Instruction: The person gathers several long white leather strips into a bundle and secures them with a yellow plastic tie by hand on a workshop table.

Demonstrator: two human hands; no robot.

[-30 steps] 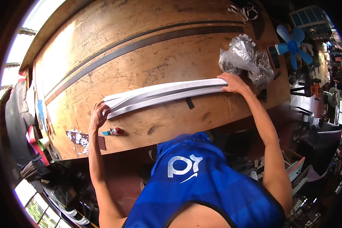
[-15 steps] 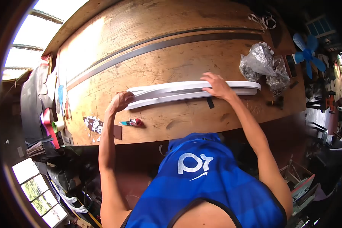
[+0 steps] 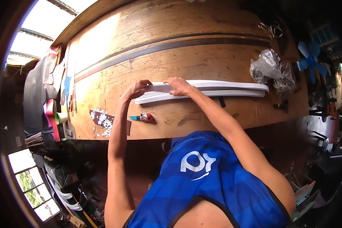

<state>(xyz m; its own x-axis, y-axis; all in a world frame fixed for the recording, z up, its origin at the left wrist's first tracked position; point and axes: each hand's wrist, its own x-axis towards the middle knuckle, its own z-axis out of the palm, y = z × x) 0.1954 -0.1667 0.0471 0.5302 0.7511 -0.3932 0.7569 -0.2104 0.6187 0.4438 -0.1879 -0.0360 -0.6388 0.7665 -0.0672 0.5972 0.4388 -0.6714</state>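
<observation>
A bundle of long white strips lies on the wooden table in front of me, curving round into a fold at its right end. My left hand grips the bundle's left end, with the fingers curled over it. A short way to the right, my right hand clasps the same strips, its fingers over the far edge and its thumb on the near side. Nearer to me lies a cutter with a teal end and a red part. Left of it, white scraps cover a dark brown piece.
Clear plastic bags with small contents sit at the table's right side. A long dark metal bar runs across the wooden table. Beyond the right edge stands a blue fan. Dark sheets hang at the left.
My right hand has slid left along the strips, close to my left hand. The left hand stays at the strips' left end. The whole view has shifted slightly.
</observation>
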